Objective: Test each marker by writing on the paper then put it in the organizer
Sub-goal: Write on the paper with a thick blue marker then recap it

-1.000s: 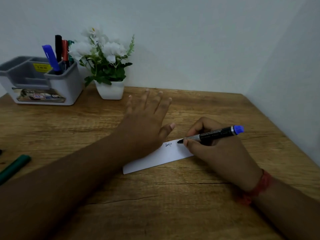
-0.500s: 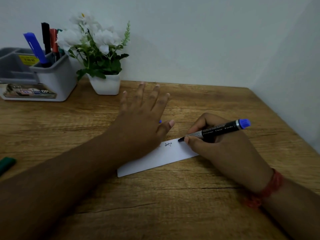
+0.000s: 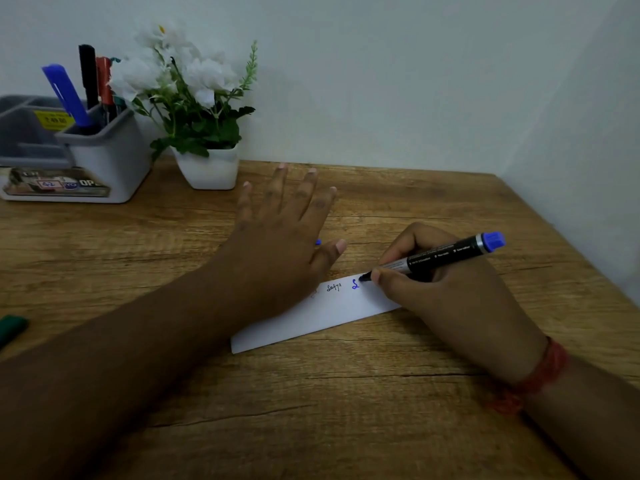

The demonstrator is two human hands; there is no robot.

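A white strip of paper (image 3: 332,313) lies on the wooden table (image 3: 346,410). My left hand (image 3: 277,244) presses flat on its left part, fingers straight and spread. A small blue cap (image 3: 318,242) peeks out between its thumb and forefinger. My right hand (image 3: 450,299) grips a black marker with a blue end (image 3: 446,256), tip touching the paper beside a fresh blue stroke (image 3: 355,284). Small dark handwriting (image 3: 334,287) sits left of it. The grey organizer (image 3: 104,157) stands at the back left with blue (image 3: 65,95), black (image 3: 88,74) and red (image 3: 104,81) markers upright in it.
A white pot of white flowers (image 3: 204,133) stands right of the organizer, just behind my left hand. A green marker (image 3: 10,327) lies at the table's left edge. Walls close off the back and the right side.
A blue stroke has appeared on the paper next to the older writing. My right hand has shifted slightly with the marker; my left hand stays pressed on the paper.
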